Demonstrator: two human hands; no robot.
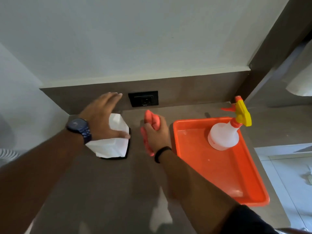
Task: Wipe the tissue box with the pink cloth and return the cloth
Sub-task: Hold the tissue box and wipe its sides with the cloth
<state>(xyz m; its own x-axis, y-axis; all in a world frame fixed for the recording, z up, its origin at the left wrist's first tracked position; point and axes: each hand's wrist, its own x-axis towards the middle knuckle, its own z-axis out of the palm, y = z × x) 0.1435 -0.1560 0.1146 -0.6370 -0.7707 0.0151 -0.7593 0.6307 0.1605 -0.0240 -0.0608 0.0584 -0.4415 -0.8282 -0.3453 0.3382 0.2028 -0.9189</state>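
The left hand [103, 115] lay spread wide over the tissue box [111, 142], which stood on the desk [104, 191] near the wall. The right hand [156, 134] kept a tight grip on the bunched cloth [152, 120], between the box and an orange tray [219, 174] carrying a spray bottle [224, 134].

We see the left hand [103, 115] spread wide over the white tissue box [111, 142], thumb lying along its top front edge, while the box sits on a black base on the brown counter [104, 191]. Just beside it, the right hand [156, 134] is closed around the bunched pink cloth [152, 119]. To the right, an orange tray [224, 174] holds an upright white spray bottle [222, 135] with a yellow trigger.
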